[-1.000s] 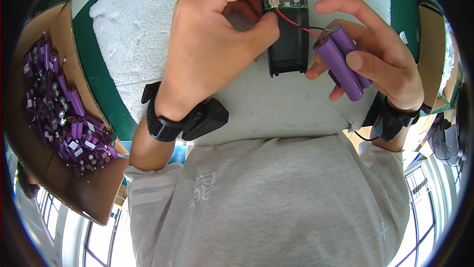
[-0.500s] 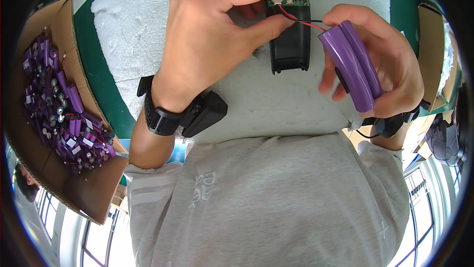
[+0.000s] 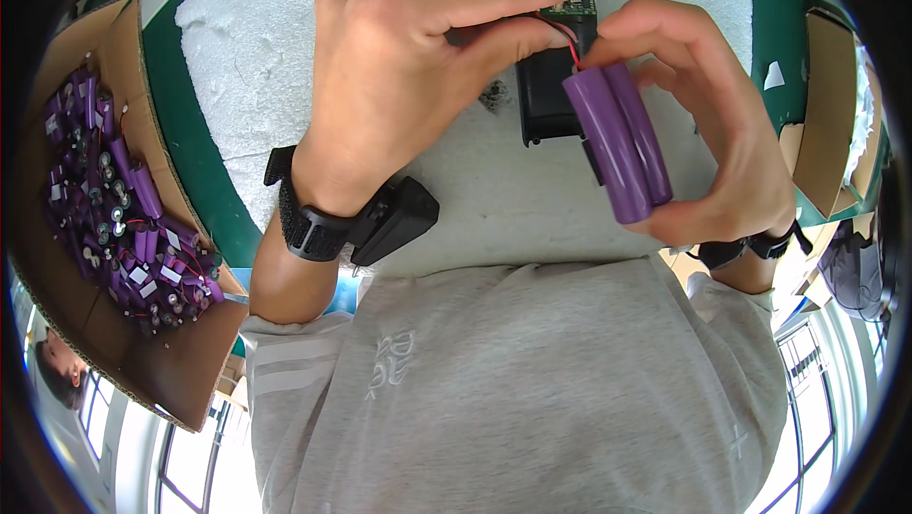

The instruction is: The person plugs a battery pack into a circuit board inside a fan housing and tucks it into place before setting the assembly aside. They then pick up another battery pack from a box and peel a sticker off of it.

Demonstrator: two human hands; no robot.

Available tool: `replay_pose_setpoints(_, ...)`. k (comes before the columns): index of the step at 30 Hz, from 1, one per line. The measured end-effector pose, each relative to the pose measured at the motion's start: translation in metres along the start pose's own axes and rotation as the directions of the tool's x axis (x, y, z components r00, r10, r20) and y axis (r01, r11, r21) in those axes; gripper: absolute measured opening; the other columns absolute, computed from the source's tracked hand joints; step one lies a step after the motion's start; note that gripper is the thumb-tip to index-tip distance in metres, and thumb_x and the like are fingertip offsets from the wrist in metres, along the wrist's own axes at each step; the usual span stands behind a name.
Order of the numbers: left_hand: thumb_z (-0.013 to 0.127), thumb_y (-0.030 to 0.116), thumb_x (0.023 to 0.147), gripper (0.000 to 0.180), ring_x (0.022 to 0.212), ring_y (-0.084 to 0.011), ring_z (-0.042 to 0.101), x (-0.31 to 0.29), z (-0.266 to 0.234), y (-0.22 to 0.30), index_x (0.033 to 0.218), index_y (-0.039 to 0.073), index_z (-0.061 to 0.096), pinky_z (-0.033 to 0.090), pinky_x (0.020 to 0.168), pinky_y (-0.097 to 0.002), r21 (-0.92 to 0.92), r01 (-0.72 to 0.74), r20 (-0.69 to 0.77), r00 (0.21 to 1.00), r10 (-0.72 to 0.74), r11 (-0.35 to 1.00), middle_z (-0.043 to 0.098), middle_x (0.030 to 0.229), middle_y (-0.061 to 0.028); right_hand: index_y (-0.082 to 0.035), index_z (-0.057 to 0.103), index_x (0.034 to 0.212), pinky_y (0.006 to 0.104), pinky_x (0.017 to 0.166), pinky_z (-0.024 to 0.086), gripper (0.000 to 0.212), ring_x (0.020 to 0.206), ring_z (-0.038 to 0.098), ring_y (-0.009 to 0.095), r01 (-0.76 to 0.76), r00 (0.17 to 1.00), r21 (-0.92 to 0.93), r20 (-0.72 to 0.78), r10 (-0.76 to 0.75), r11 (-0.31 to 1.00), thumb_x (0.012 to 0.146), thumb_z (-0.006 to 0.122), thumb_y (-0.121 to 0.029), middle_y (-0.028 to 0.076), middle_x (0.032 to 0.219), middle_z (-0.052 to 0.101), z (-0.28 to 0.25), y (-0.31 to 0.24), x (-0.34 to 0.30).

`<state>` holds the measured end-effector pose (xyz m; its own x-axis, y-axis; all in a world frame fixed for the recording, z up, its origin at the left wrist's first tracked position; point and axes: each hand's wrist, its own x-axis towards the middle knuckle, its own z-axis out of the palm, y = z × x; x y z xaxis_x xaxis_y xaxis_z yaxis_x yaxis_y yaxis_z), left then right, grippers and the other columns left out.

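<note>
My right hand (image 3: 731,134) grips a purple two-cell battery pack (image 3: 613,143) between fingertips and thumb, its far end beside the black plastic housing (image 3: 547,101). Thin red and black wires (image 3: 573,47) run from the pack toward a green circuit board (image 3: 576,7) in the housing's upper part. With its index finger over the board and thumb by the wires, my left hand (image 3: 408,48) is closed on the housing. Its other fingers are partly hidden, as is the wires' end at the board.
White foam sheet (image 3: 237,48) covers much of the green table (image 3: 171,67). At the left stands a cardboard box (image 3: 176,362) with many purple battery packs (image 3: 142,191). Another cardboard box (image 3: 822,115) is at the right, near a white scrap (image 3: 774,75). A person (image 3: 62,367) shows at the lower left.
My right hand has brought the battery pack leftward, closer to the housing, and the wires now bend more sharply. My left hand has stayed nearly in place.
</note>
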<state>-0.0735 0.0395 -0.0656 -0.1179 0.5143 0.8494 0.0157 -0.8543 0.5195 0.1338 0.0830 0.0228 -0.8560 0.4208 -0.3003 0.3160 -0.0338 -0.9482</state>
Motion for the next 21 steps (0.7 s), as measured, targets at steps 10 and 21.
replay_pose_setpoints(10, 0.074, -0.003, 0.073, 0.034, 0.078, -0.0236, 0.069, 0.063, 0.005, 0.076, 0.107, 0.002, 0.07, 0.055, 0.063, -0.0271, 0.49, 0.76, 0.049, 0.464, -0.884, 0.426, 0.068, 0.094, -0.0189, -0.004, 0.057, 0.114, 0.0362, 0.086, 0.048, 0.07, 0.105, 0.056, 0.029, 0.272, 0.928, -0.603, -0.042, -0.371, 0.75, 0.048, 0.079, 0.002, 0.014, 0.116, 0.057, 0.019, 0.002, 0.006)
replay_pose_setpoints(21, 0.071, -0.003, 0.075, 0.035, 0.084, -0.0295, 0.069, 0.052, -0.002, 0.064, 0.109, 0.004, 0.069, 0.056, 0.068, -0.0304, 0.592, 0.61, 0.121, 0.578, -0.807, 0.526, 0.066, 0.098, -0.0198, 0.0, 0.063, 0.108, 0.0345, 0.083, 0.053, 0.063, 0.104, 0.058, 0.029, 0.221, 0.913, -0.672, -0.113, -0.393, 0.707, 0.048, 0.082, 0.001, 0.017, 0.119, 0.057, 0.032, -0.004, 0.001)
